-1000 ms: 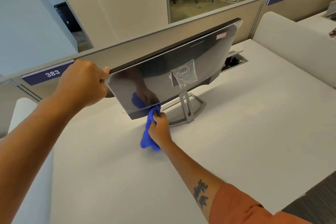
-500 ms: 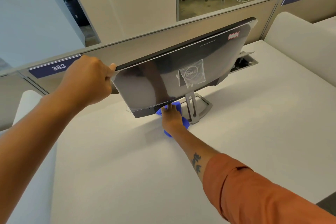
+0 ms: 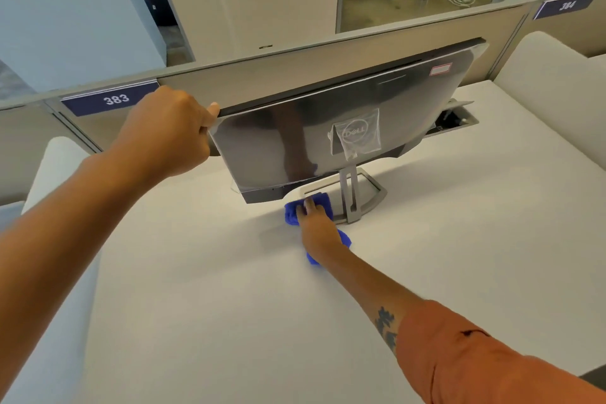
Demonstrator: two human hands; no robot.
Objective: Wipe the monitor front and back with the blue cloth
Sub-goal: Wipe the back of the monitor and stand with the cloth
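Head view: my left hand (image 3: 164, 134) grips the monitor (image 3: 328, 141) corner, so I'd brace it while my right hand (image 3: 316, 223), fingers flat, presses the blue cloth (image 3: 292, 211) under its lower edge

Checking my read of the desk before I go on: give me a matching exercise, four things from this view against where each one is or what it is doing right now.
Things:
1. left hand
2. right hand
3. blue cloth
4. sign 383

Places or states:
A. under a hand on the white desk, beside the monitor stand
B. on the partition behind the desk
C. grips the upper left corner of the monitor
D. rests on the cloth just below the monitor's lower edge

Pairs: 1-C, 2-D, 3-A, 4-B
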